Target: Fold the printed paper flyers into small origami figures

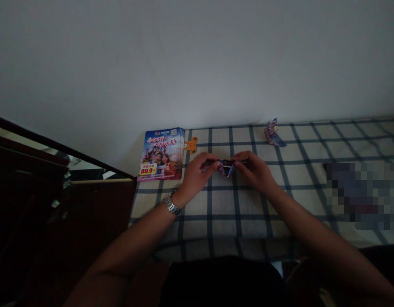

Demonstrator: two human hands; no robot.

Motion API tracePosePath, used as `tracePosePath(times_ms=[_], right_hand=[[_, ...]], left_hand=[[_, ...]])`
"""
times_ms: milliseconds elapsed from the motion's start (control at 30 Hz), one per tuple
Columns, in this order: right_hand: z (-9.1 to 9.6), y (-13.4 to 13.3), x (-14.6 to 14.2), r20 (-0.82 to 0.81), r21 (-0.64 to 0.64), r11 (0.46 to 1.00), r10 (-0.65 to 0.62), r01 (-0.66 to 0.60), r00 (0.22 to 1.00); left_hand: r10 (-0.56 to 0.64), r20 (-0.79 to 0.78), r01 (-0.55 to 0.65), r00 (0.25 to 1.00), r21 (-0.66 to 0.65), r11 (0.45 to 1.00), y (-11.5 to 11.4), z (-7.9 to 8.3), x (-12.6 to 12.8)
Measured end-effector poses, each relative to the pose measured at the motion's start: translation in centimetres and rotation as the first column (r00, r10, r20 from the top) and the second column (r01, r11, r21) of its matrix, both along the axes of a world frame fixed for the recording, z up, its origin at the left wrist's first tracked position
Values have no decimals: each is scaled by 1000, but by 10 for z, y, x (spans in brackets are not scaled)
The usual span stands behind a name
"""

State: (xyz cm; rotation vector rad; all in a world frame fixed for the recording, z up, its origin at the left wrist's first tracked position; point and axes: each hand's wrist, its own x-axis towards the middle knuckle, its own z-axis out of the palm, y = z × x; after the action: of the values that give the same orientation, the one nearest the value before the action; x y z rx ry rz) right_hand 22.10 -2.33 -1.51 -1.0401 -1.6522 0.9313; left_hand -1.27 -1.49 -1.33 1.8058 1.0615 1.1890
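Between my two hands is a small folded paper (226, 169), printed in blue and pink, its upper side opened into a hollow. My left hand (201, 167), with a metal watch on the wrist, pinches its left corner between thumb and fingers. The opposite corner is pinched by my right hand (252, 168). Behind and to the right, a folded paper piece (273, 133) with similar print stands on the checked cloth. To the left of my left hand lies a stack of printed flyers (161, 154) showing people and "89.9".
A checked cloth (197, 230) covers the surface, which meets a pale wall (197, 64). An orange cartoon bear shape (191, 145) sits beside the flyers. At the right lies a pixelated, blurred item (360, 196). Dark furniture (97, 221) stands at the left.
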Motion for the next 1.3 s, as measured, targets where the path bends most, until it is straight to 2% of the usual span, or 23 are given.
tracePosePath(times_ms=[200,433,667,767,1000,1133,1300], right_hand=[[-3,3,3,-37,-36,998,-54,53,998],[-4,5,4,-103,-82,994,-73,65,992],[-10,5,5,-116,-129,991,-53,38,992],[-12,4,7,-56,-110,994,-34,28,998],[1,2,6,237,79,997,-14,-5,971],[3,2,4,278,103,993,21,-51,960],[-2,3,5,340,111,993,-2,-37,941]], left_hand=[[38,61,-34,997,-60,998,4,-3,-2],[59,122,-55,991,-38,998,8,-8,-4],[74,100,-73,992,-14,997,9,-11,-4],[79,69,-78,994,-11,997,9,-11,-3],[73,-6,-72,997,9,997,7,-8,-3],[66,-47,-66,997,21,998,8,-8,-3],[53,-85,-47,995,76,996,8,-8,-3]])
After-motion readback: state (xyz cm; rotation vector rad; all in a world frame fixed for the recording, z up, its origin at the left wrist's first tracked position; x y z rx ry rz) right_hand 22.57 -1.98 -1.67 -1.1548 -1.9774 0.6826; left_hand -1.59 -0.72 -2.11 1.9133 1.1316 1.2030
